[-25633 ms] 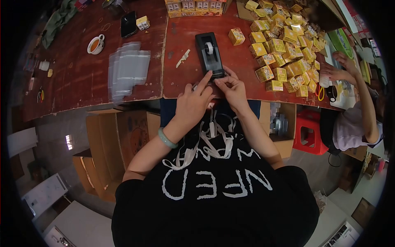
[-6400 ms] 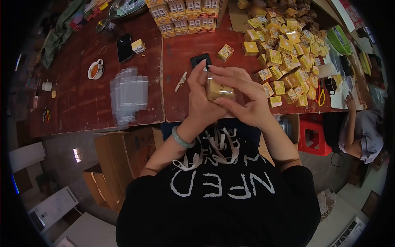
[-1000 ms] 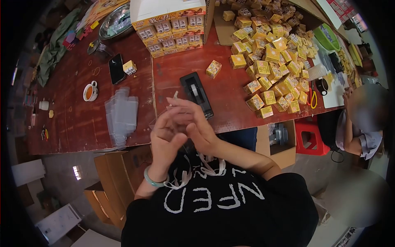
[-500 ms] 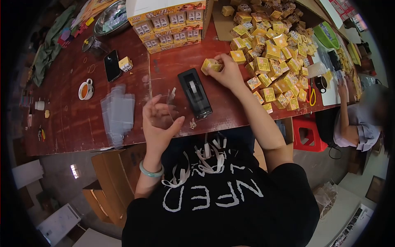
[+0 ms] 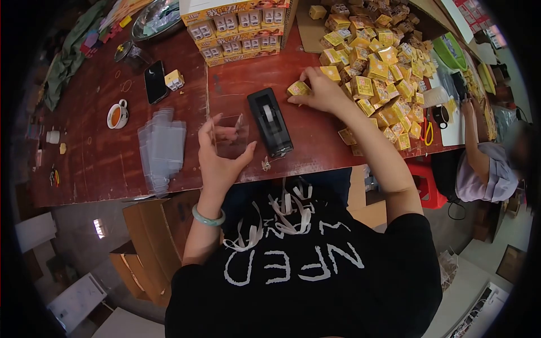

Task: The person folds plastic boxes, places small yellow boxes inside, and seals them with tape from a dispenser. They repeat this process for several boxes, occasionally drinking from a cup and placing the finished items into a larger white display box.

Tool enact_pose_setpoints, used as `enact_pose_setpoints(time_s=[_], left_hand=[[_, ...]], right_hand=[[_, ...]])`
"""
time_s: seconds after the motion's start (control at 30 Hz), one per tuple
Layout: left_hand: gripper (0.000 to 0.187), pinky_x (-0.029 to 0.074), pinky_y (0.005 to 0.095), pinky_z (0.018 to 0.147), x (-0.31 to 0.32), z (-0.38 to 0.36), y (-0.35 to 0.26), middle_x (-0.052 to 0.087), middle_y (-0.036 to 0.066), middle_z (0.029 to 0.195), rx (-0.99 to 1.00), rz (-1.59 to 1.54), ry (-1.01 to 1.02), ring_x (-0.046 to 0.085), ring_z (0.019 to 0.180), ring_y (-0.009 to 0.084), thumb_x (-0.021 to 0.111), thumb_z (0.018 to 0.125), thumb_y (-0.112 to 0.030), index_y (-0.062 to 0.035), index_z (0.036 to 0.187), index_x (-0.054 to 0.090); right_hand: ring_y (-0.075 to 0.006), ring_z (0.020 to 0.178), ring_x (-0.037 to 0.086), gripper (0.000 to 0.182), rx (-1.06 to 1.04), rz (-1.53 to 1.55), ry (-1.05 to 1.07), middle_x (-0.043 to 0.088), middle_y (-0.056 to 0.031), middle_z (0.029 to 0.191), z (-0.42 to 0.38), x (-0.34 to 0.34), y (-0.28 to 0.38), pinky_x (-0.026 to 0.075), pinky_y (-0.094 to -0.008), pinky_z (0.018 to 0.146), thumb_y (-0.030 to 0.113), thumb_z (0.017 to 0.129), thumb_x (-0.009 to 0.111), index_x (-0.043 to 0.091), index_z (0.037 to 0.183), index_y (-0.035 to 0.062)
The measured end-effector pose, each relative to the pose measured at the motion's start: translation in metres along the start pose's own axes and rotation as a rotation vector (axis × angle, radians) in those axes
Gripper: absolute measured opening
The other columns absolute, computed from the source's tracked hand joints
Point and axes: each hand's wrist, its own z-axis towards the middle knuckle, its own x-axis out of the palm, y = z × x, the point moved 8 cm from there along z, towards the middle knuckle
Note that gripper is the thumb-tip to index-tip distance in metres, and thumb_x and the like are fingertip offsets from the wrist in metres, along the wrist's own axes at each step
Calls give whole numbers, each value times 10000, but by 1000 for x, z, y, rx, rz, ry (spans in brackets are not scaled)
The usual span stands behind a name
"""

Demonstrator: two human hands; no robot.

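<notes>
My left hand [image 5: 218, 155] holds a clear plastic box [image 5: 231, 135] between thumb and fingers, above the front part of the table. My right hand [image 5: 327, 93] has its thumb and fingers around a small yellow carton [image 5: 298, 89], beside the heap. A black tape dispenser [image 5: 270, 123] with a roll of clear tape stands between the two hands. To the right, many small yellow cartons [image 5: 389, 84] lie in a loose heap, partly hidden by my right forearm. Flat clear plastic sleeves [image 5: 162, 149] are stacked left of my left hand.
A display box [image 5: 236, 31] with rows of small packs stands at the back. On the left are a phone [image 5: 155, 82], a small yellow-and-white block [image 5: 174, 80] and a cup of tea [image 5: 117, 115]. Yellow-handled scissors [image 5: 428, 133] lie at right, near another person [image 5: 484, 163].
The clear box in my left hand has turned and shows more fully. My right hand has shifted slightly right with the yellow carton, its wrist turned. The whole view has shifted a little.
</notes>
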Motion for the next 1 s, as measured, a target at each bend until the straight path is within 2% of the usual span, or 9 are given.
enact_pose_setpoints(time_s=[0.13,0.23,0.3,0.43,0.63,0.83,0.93,0.97,1.0], left_hand=[[824,512,314,863,9,3,-10,614,91,1028,5,-7,-16,602,916,171,863,681,-39,-25,1362,400],[847,498,343,913,12,5,-5,600,116,1085,29,44,-31,603,926,179,873,675,-52,-24,1353,365],[860,510,352,906,20,6,-8,593,135,1147,16,53,3,616,940,189,876,669,-52,-16,1349,351],[778,559,334,807,20,10,-18,654,127,1064,-12,104,-36,686,942,229,882,664,-196,-37,1289,447],[803,570,366,754,22,8,-31,658,155,1075,87,200,-37,702,912,299,877,645,-231,-44,1293,442],[845,573,388,769,23,9,-39,644,183,1099,176,57,-90,699,934,313,869,662,-187,-47,1339,384],[845,572,391,773,24,9,-46,622,186,1101,233,-47,-83,692,937,321,873,665,-142,-51,1331,362],[832,572,390,773,25,8,-49,613,183,1095,283,-53,-84,689,934,325,875,664,-129,-54,1316,365],[819,571,389,774,27,5,-51,604,180,1089,330,-61,-83,686,931,328,876,663,-115,-56,1301,367]], right_hand=[[-360,992,641,503,-74,135,-268,613,-177,1132,-10,7,-5,531,-413,844,225,711,850,537,1056,33],[-287,1028,652,432,-219,931,-552,636,-143,1147,-47,-54,62,529,-358,868,30,737,813,593,1110,33],[-276,1091,636,493,-468,812,-584,623,-144,1229,-71,-67,108,519,-363,911,17,744,811,600,1189,38],[-324,1166,607,467,-640,416,-413,601,-149,1329,-80,-57,150,507,-404,971,2,769,769,655,1220,29],[-300,1186,607,376,-587,601,-92,623,-98,1314,-68,-43,140,457,-451,1023,73,814,729,678,1186,60],[-347,1192,586,350,-697,460,-207,614,-120,1323,-79,-39,150,458,-430,1020,67,824,719,685,1172,50],[-323,1203,582,334,-699,556,-337,619,-156,1299,-85,-54,147,464,-415,1019,81,857,715,667,1181,16],[-289,1214,573,325,-539,901,-408,613,-167,1305,-84,-60,136,472,-399,1013,93,881,708,653,1188,0],[-238,1203,576,315,-347,1209,-291,614,-163,1304,-77,-39,122,483,-369,1005,102,920,678,632,1207,-20]])
